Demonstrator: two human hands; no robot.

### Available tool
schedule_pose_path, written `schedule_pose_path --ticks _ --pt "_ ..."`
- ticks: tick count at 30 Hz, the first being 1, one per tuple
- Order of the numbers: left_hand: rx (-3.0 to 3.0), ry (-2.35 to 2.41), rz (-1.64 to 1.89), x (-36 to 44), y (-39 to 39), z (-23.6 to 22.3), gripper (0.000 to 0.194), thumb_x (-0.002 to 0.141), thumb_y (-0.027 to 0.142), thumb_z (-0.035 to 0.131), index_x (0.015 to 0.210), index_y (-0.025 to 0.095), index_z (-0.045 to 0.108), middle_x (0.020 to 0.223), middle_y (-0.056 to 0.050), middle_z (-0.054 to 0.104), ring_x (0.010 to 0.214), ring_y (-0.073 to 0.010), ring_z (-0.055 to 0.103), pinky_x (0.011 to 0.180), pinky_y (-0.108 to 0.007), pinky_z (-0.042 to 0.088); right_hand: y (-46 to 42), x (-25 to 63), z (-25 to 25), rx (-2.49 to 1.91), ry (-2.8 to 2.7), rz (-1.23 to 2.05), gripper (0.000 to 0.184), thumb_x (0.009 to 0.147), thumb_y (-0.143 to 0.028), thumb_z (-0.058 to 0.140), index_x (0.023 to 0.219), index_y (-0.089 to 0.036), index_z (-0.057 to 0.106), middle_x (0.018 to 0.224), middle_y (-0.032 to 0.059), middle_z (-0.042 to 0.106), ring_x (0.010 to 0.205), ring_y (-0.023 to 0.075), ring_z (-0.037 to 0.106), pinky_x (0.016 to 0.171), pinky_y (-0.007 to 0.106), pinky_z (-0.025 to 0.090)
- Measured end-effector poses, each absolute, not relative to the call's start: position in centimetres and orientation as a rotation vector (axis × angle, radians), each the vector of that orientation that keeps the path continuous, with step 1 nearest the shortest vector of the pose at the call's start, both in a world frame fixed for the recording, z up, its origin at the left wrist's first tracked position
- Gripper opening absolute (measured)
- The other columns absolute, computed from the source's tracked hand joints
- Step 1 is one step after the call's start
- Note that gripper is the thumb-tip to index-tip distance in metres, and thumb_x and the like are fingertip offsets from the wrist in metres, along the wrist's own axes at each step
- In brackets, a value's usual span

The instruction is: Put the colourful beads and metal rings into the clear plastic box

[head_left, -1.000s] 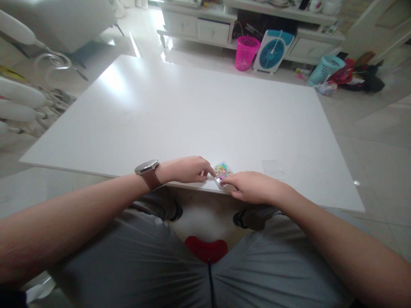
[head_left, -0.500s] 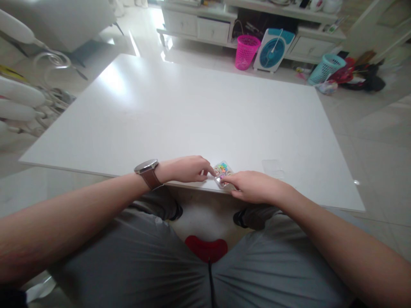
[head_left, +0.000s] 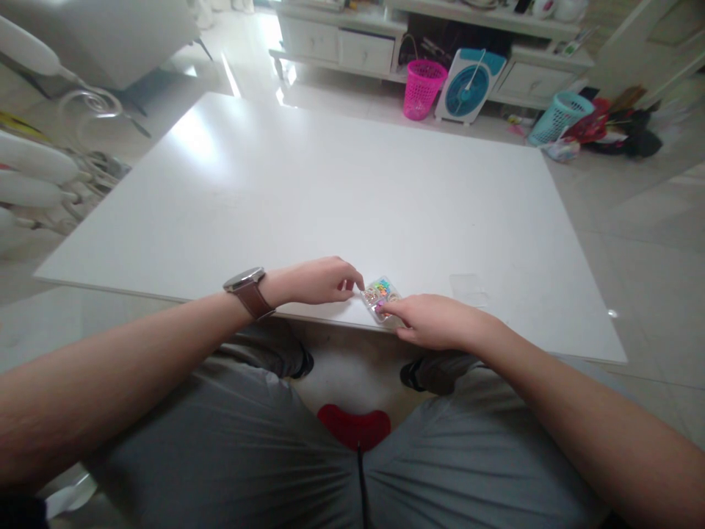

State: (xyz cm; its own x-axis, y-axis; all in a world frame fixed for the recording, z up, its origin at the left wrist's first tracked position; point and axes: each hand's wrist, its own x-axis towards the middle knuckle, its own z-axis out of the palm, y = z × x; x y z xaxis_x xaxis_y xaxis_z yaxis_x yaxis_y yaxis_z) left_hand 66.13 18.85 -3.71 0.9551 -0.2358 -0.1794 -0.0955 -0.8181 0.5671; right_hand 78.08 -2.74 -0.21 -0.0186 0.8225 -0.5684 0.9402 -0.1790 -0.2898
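Note:
A small clear plastic box (head_left: 382, 282) with compartments lies near the front edge of the white table (head_left: 352, 198). Bright little pieces and pale rings fill it, too small to make out singly. My left hand (head_left: 327, 281) hovers just left of it, index finger stretched toward its left corner, the other fingers loosely curled; nothing shows in them. From the right, my right hand (head_left: 435, 317) grips the box, with the index finger over its front compartments and the thumb lower, by the table edge. Its other fingers are partly hidden.
A clear flat lid (head_left: 468, 289) lies on the table right of the box. Beyond the table stand a pink basket (head_left: 423, 90), a blue-and-white fan (head_left: 470, 87) and a light-blue basket (head_left: 559, 117). White chairs (head_left: 33, 162) are at the left.
My left hand has drawn back a little to the left and away from my body, off the box's left side. My right hand and the box stay in place.

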Motion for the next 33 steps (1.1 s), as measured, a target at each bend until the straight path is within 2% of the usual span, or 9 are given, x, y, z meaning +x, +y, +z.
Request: schedule_pose_path --ticks 7,13,19,26,33 --pt "2.529 -0.246 -0.319 66.1 18.7 -3.9 0.027 0.087 0.021 0.057 0.108 0.019 0.074 0.088 -0.003 0.074 0.074 -0.0122 0.064 0.071 -0.023 0.047 -2.9 78.3 -0.4 2.102 1.889 -0.972 0.059 0.087 -0.025 0.052 0.146 -0.029 0.05 0.131 0.0113 0.067 0.107 0.0284 0.068 0.083 0.036 0.048" --pt "2.529 -0.25 -0.327 66.1 18.8 -3.7 0.028 0.087 0.019 0.056 0.108 0.019 0.073 0.087 -0.003 0.073 0.074 -0.0122 0.064 0.07 -0.023 0.047 -2.9 78.1 -0.3 2.095 1.874 -0.954 0.056 0.087 -0.027 0.052 0.143 -0.026 0.053 0.128 0.0122 0.068 0.106 0.0287 0.068 0.083 0.036 0.049" --pt "2.537 -0.249 -0.319 66.1 18.8 -3.8 0.028 0.087 0.02 0.056 0.109 0.019 0.074 0.087 -0.003 0.074 0.073 -0.0122 0.064 0.07 -0.023 0.047 -2.8 78.0 -0.3 2.096 1.886 -0.944 0.062 0.087 -0.025 0.053 0.148 -0.027 0.046 0.129 0.0128 0.068 0.105 0.0287 0.069 0.081 0.036 0.049" --pt "2.534 -0.217 -0.323 66.1 19.0 -3.9 0.027 0.087 0.021 0.057 0.107 0.02 0.074 0.086 -0.003 0.073 0.073 -0.0126 0.063 0.07 -0.024 0.046 -2.7 78.0 -0.2 2.109 1.878 -0.951 0.044 0.089 -0.027 0.052 0.132 -0.025 0.06 0.118 0.0112 0.072 0.099 0.0276 0.069 0.076 0.034 0.047" --pt "2.563 -0.102 -0.304 66.3 19.8 -3.5 0.022 0.089 0.031 0.058 0.099 0.02 0.073 0.083 -0.003 0.072 0.07 -0.0126 0.061 0.068 -0.025 0.044 -3.0 78.4 0.1 2.128 1.912 -0.904 0.041 0.094 -0.032 0.048 0.134 -0.024 0.055 0.115 0.012 0.072 0.094 0.0252 0.069 0.074 0.03 0.045"
